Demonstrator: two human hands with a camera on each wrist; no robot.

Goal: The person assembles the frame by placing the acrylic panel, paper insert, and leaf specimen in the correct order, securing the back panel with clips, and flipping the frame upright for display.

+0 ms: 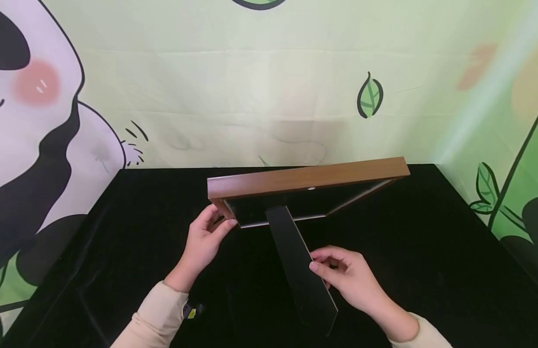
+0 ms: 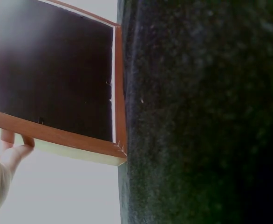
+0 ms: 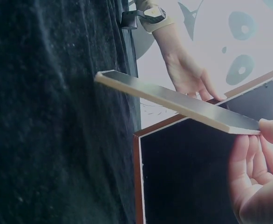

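Observation:
A brown wooden picture frame stands upright on the black cloth, its dark back panel turned toward me. From this back a black easel leg sticks out toward me, with a pale cut edge. My left hand grips the frame's left side, thumb on the near face; some of its fingers are hidden behind the wood. With thumb and fingers my right hand pinches the leg's right edge. The right wrist view shows this pinch on the leg closely. The frame's front is hidden.
Black cloth covers the table. Behind it hangs a pale green backdrop printed with a panda and leaves. A dark band with a small device sits at my left wrist, by the beige sleeve.

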